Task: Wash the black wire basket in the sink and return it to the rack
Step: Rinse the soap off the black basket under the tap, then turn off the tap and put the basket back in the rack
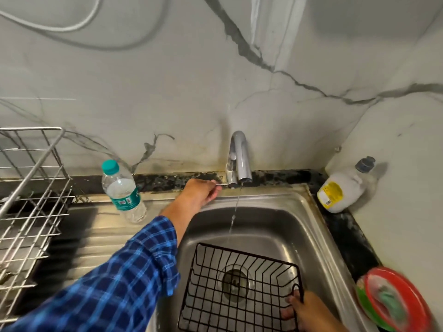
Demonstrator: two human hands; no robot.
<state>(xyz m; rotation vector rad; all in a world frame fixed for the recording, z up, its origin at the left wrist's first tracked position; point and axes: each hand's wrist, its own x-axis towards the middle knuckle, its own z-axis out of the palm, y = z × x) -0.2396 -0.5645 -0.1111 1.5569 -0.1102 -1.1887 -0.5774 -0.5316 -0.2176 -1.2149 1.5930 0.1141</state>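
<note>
Head view, the only one.

Room: the sink is boxed in. The marble wall is right behind the tap, and a second wall closes the corner on the right. The soap bottle leans in that back-right corner, clear of the basin. A red and green dish sits just beside the near-right rim, close to your right hand. To the left, the ribbed drainboard is open, with a water bottle standing at its back edge. The steel rack takes the far left, well apart from the basin.

Your left arm crosses the drainboard and the basin's left rim.

The black wire basket is a rectangular grid with thin black wire and shallow sloped sides, open side up. It sits inside the basin, turned askew to the walls. The drain shows through its floor.

A thin water stream falls from the spout toward the basket's far rim. I can't tell whether it hits the wire.

Fingers:
- **Right hand:** the fingers curl around the basket's rim wire at its near-right corner, with the tips poking inside the basket.
- **Left hand:** your left hand pinches the thin tap lever, knuckles up. The fingertips are mostly hidden, and the hand is well apart from the basket.
</note>
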